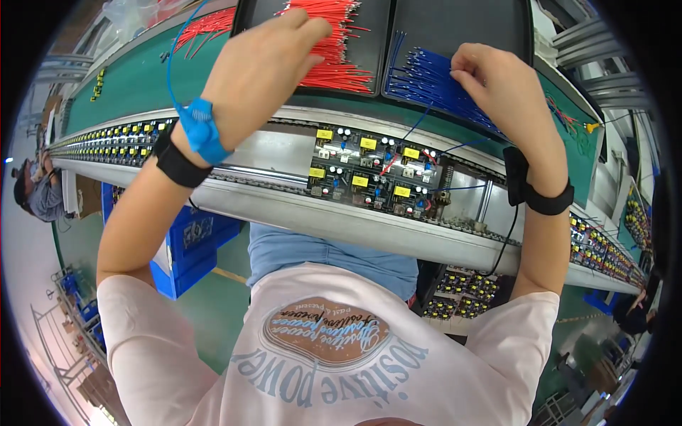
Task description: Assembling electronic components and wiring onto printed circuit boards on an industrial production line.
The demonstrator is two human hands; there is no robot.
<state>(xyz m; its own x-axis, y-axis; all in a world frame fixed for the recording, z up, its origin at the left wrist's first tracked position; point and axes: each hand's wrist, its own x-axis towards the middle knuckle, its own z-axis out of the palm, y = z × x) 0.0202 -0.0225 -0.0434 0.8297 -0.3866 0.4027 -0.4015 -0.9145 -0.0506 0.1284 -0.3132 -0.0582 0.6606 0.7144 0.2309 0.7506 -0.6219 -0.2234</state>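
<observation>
My left hand reaches over a pile of red wires, its fingers and thumb apart and nothing visible between them. Beside the blue wires, my right hand is closed, thumb against curled fingers. Whatever it may pinch is hidden. Both piles lie in a black tray with a divider between them. Nearer to me, a panel of black circuit boards with yellow block components rests on the conveyor rails. A few blue and red wires stick out from these boards.
The conveyor's metal front rail runs across before my waist. More boards line it at left and right. A blue bin stands below on the left. A blue wrist strap trails a cord. Another person is at far left.
</observation>
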